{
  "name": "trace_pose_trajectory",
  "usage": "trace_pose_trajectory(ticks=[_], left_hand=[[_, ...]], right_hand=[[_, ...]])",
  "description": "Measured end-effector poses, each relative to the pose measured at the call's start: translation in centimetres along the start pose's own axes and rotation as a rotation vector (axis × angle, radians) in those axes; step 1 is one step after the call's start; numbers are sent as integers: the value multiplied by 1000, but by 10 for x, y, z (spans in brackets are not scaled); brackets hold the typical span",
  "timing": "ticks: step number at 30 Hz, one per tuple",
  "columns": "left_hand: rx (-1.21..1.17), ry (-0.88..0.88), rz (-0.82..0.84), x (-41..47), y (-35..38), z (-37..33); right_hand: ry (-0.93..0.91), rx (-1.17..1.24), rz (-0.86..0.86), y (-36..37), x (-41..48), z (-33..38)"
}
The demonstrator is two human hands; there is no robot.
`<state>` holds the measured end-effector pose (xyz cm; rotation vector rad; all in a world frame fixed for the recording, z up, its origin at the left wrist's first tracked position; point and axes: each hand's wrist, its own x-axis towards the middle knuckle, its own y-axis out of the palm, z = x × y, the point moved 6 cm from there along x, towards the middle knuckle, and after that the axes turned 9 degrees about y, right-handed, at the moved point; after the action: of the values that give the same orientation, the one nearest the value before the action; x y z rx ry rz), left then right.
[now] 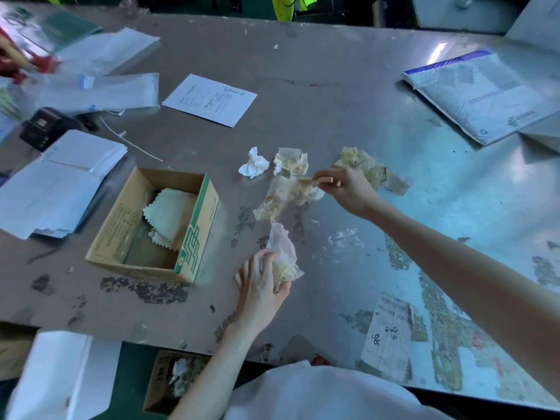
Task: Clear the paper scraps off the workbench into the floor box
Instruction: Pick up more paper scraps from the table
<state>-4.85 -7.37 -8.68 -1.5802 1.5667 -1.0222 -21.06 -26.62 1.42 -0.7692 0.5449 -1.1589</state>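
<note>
The fingers (257,260) of your left hand (260,289) curl round a crumpled white-and-yellow paper wad (283,256) just right of the open cardboard carton (115,228) on the grey tabletop (333,86). Farther right, your right hand (351,194) pinches a tan strip (321,181) among loose scraps (285,195). Feather-light and soft: gather by the bunch. The brown floor box (157,386) sits below the carton.

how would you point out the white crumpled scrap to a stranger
Find the open cardboard box on the grey workbench. Just past its far right corner lies a crumpled scrap, leftmost in the cluster. It alone is pure white; its neighbours are yellowish.
</note>
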Motion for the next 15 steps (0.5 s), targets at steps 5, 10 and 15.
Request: trace_pose_trajectory(ticks=[5,10,15], left_hand=[[7,22,7,0,-1,0],[-3,5,-11,2,-3,3],[-6,-2,-26,3,-7,5]], right_hand=[[-99,119,132,0,-13,14],[-72,245,-1,-5,1,19],[38,256,-272,-5,29,15]])
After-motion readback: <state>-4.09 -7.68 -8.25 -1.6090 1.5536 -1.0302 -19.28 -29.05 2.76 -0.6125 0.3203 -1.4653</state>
